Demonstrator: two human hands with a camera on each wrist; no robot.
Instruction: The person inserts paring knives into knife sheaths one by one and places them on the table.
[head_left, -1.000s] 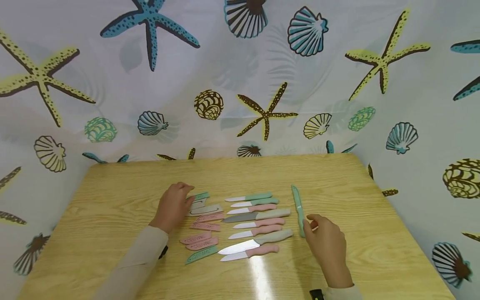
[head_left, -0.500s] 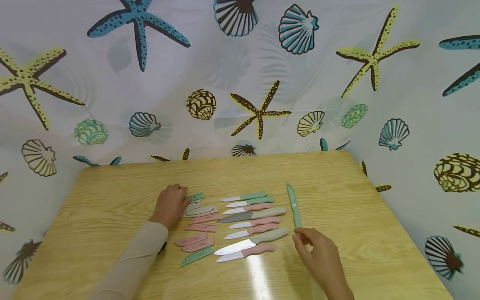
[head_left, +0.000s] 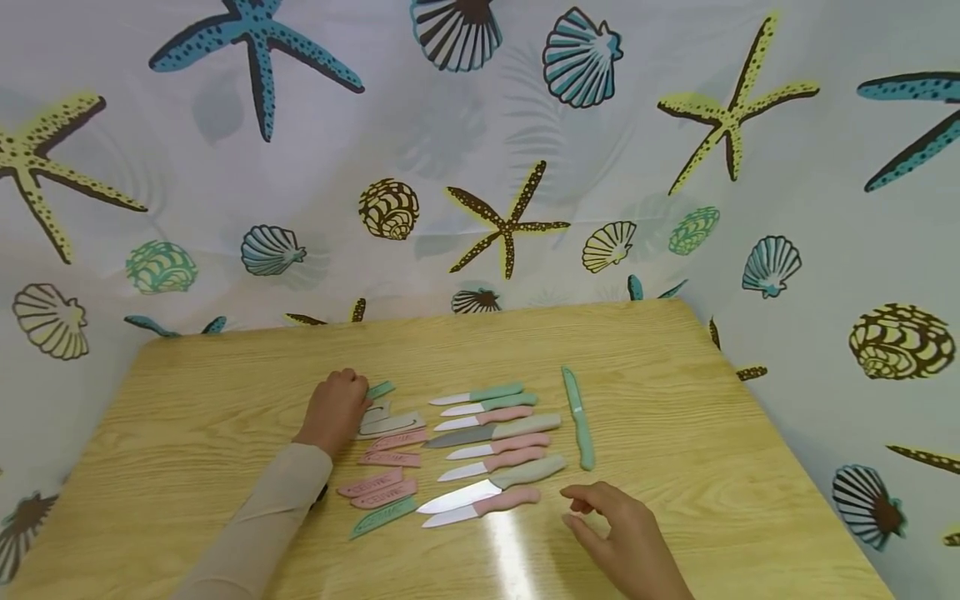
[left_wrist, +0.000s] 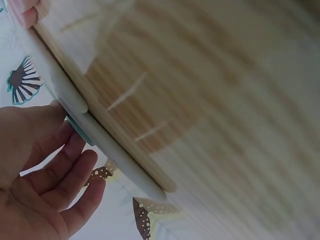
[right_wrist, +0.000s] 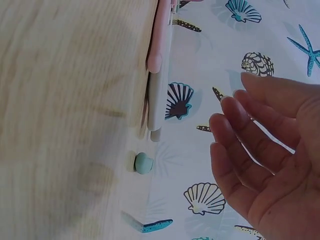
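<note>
At the left of the head view my left hand (head_left: 335, 412) pinches the near end of a green knife sheath (head_left: 381, 389) between thumb and fingers; the left wrist view shows the green edge (left_wrist: 80, 131) there. Below it lie cream sheaths (head_left: 392, 424), pink sheaths (head_left: 378, 482) and another green sheath (head_left: 383, 517). My right hand (head_left: 626, 533) hovers over the table with relaxed fingers, holding nothing. Just beyond it lies a green knife (head_left: 582, 429) with its blade in a green sheath (head_left: 572, 386).
Between my hands several bare knives lie in a column, blades pointing left: green-handled (head_left: 497, 392), pink-handled (head_left: 507, 500) and cream-handled ones (head_left: 532, 471). The wooden table (head_left: 720, 500) meets a patterned cloth (head_left: 480, 108) at its back and sides.
My right hand has let go of the sheathed green knife and drawn back toward me. My left hand has stayed at the far green sheath. The whole head view has shifted slightly left.
</note>
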